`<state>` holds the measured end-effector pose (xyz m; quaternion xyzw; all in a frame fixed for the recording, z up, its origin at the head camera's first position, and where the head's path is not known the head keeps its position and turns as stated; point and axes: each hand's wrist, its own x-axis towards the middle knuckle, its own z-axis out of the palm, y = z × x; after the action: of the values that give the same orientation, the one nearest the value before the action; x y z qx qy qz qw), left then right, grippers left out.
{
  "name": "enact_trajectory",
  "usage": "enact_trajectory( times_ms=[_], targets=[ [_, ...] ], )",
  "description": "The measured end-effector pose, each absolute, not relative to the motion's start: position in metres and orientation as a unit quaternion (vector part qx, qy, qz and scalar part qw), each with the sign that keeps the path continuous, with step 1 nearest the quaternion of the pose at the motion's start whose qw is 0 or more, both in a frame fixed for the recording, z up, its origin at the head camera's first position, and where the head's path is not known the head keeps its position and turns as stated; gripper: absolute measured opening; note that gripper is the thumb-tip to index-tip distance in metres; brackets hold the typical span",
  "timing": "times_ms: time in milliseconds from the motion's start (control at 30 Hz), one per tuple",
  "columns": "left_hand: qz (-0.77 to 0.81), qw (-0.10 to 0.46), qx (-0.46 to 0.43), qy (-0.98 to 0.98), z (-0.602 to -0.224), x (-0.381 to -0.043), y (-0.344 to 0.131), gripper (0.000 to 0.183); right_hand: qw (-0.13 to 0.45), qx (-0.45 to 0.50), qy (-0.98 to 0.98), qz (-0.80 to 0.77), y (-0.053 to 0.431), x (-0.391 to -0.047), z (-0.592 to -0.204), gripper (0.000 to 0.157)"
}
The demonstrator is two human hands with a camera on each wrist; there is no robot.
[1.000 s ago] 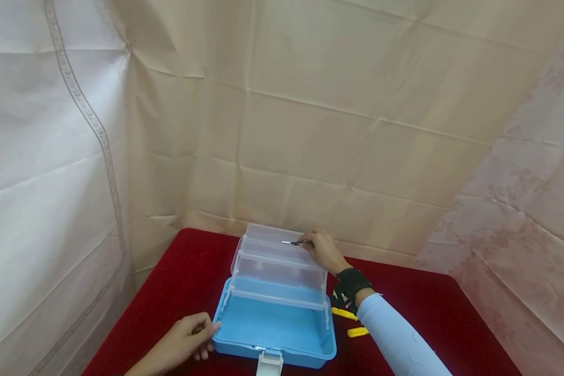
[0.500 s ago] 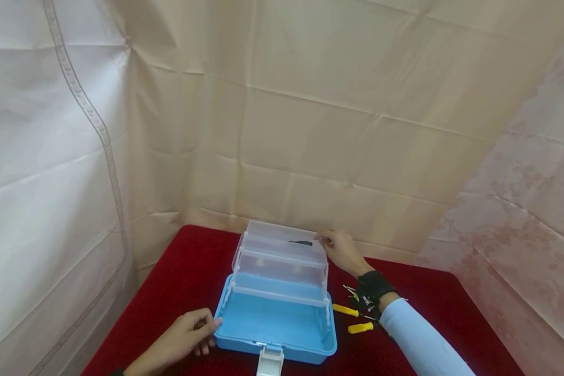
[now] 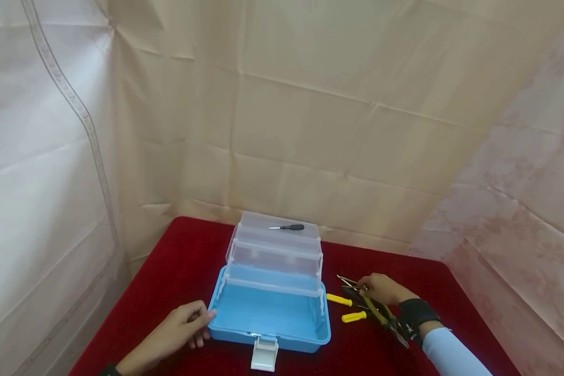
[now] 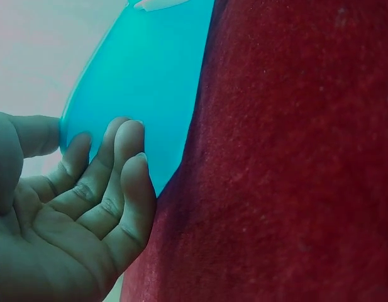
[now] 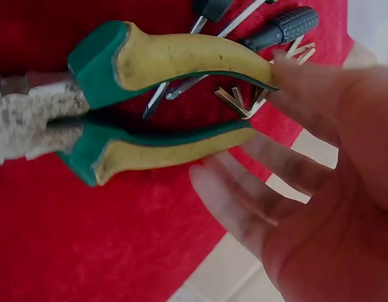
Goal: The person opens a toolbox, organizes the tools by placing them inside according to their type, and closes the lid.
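An open blue toolbox with tiered clear trays stands on the red cloth. At its near left corner my left hand grips the wall, thumb on the rim and fingers curled against the outside. A black-handled screwdriver lies at the far end of the clear trays. Right of the box, my right hand pinches the handle ends of green and yellow pliers between thumb and finger; the other fingers are fairly straight. Whether the pliers are off the cloth I cannot tell.
Two yellow-handled screwdrivers lie between box and right hand. Another dark-handled screwdriver and brass-coloured pieces lie behind the pliers. A white latch hangs at the box front. Cloth curtains stand behind the table.
My right hand set down the black screwdriver on the far clear tray, let go, and moved right and nearer to the pliers. The left hand stays at the box corner.
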<state>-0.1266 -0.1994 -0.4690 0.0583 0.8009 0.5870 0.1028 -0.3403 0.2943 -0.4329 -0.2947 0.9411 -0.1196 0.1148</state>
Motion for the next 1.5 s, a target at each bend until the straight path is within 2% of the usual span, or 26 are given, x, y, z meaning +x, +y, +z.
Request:
enact_trajectory(
  times_ms=[67, 133, 333, 433, 567, 733, 800, 967, 1033, 1233, 1367, 1467, 1500],
  targets=[
    [0.588, 0.105, 0.055, 0.800, -0.469, -0.125, -0.199, 0.041, 0.133, -0.308, 0.935, -0.117, 0.299, -0.339, -0.434, 0.028],
    [0.589, 0.108, 0.051, 0.799, -0.469, -0.124, -0.199, 0.041, 0.124, -0.311, 0.936, -0.109, 0.299, -0.339, -0.438, 0.030],
    [0.588, 0.105, 0.047, 0.801, -0.468, -0.122, -0.199, 0.042, -0.001, -0.304, 0.952, -0.025, 0.288, -0.338, -0.453, 0.028],
    [0.587, 0.105, 0.049, 0.801, -0.469, -0.122, -0.198, 0.041, -0.028, -0.308, 0.950, -0.030, 0.280, -0.336, -0.457, 0.024],
    [0.590, 0.107, 0.051, 0.798, -0.471, -0.121, -0.197, 0.041, -0.013, -0.333, 0.942, -0.035, 0.271, -0.333, -0.461, 0.012],
    [0.590, 0.105, 0.056, 0.798, -0.472, -0.120, -0.197, 0.040, 0.003, -0.330, 0.941, -0.072, 0.263, -0.330, -0.461, 0.010],
    [0.590, 0.107, 0.058, 0.798, -0.472, -0.120, -0.197, 0.040, 0.017, -0.314, 0.942, -0.115, 0.261, -0.328, -0.460, 0.012],
    [0.593, 0.112, 0.058, 0.795, -0.472, -0.121, -0.196, 0.040, 0.029, -0.289, 0.938, -0.191, 0.257, -0.323, -0.455, 0.039],
    [0.592, 0.113, 0.059, 0.796, -0.472, -0.121, -0.197, 0.041, 0.024, -0.278, 0.941, -0.191, 0.255, -0.322, -0.455, 0.043],
    [0.590, 0.114, 0.066, 0.797, -0.474, -0.120, -0.199, 0.042, 0.004, -0.243, 0.955, -0.173, 0.259, -0.320, -0.461, 0.025],
    [0.598, 0.119, 0.060, 0.790, -0.476, -0.118, -0.199, 0.043, -0.010, -0.246, 0.954, -0.174, 0.268, -0.318, -0.464, 0.040],
    [0.602, 0.117, 0.057, 0.788, -0.476, -0.117, -0.199, 0.042, -0.013, -0.251, 0.954, -0.166, 0.274, -0.317, -0.467, 0.038],
    [0.602, 0.116, 0.057, 0.788, -0.476, -0.117, -0.199, 0.042, -0.012, -0.250, 0.954, -0.164, 0.275, -0.316, -0.467, 0.033]
  ],
)
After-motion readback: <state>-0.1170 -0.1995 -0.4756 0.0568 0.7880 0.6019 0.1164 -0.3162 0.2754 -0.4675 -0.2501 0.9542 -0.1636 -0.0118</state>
